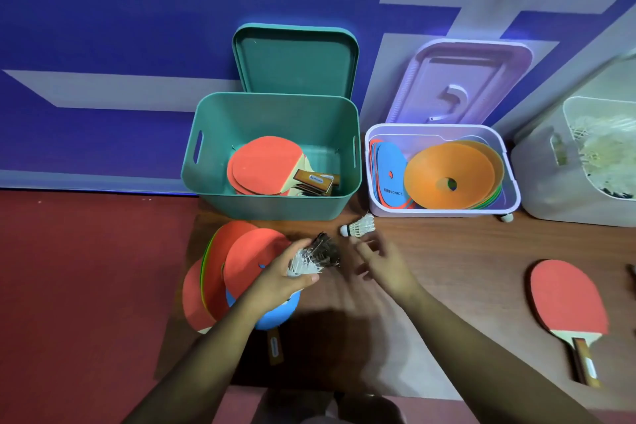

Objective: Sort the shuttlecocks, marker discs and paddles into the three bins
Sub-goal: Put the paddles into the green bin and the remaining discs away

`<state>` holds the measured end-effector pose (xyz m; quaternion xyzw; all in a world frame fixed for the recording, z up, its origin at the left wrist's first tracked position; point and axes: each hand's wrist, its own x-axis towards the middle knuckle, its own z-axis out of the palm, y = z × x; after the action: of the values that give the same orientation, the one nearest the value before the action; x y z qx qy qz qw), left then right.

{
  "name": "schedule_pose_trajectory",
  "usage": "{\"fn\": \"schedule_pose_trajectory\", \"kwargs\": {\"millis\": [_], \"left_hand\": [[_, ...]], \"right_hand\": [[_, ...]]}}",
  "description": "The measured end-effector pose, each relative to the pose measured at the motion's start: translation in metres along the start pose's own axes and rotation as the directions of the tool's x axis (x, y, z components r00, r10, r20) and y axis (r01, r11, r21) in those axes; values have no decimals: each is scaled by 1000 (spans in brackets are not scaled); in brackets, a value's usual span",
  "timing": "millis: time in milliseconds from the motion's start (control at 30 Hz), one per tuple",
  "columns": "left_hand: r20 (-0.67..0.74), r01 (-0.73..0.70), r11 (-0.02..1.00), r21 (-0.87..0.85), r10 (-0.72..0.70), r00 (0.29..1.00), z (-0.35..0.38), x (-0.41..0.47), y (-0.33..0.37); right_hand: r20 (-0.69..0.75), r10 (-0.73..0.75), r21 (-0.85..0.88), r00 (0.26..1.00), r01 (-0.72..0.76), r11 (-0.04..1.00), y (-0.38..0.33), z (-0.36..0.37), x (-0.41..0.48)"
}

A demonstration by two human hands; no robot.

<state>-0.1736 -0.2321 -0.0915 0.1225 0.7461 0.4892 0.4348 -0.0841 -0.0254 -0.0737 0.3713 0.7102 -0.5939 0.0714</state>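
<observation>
Brown worktop (447,268) bears a green bin (275,206), lilac bin (444,212) and white bin (537,182), while at frame centre the left hand (282,280) curls its fingers round a shuttlecock bundle (315,256) and the right hand (385,265), fingers loosely spread, sits just below a lone shuttlecock (359,226).

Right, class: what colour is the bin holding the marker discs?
Lilac: the bin is pale purple, clearest in the head view.
</observation>
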Motion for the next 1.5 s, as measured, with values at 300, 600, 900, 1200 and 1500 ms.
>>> {"fn": "schedule_pose_trajectory", "kwargs": {"millis": [300,600,900,1200,1500], "left_hand": [[-17,26,999,-26,-26,1000,-6,14,-9],[-66,3,997,76,2,998,-15,16,-3],[-226,0,999,39,9,974,-7,-1,3],[-250,-24,999,40,33,968,81,-14,44],[7,-268,929,257,275,961,244,28,185]], "right_hand": [[-178,44,-150,983,-71,986,20,16,64],[-195,88,-88,977,-106,990,28,-4,42],[18,49,-63,999,-48,997,36,12,52],[236,-372,-161,898,413,896,11,-115,0],[281,-497,-269,821,565,780,-1,-308,-37]]}}
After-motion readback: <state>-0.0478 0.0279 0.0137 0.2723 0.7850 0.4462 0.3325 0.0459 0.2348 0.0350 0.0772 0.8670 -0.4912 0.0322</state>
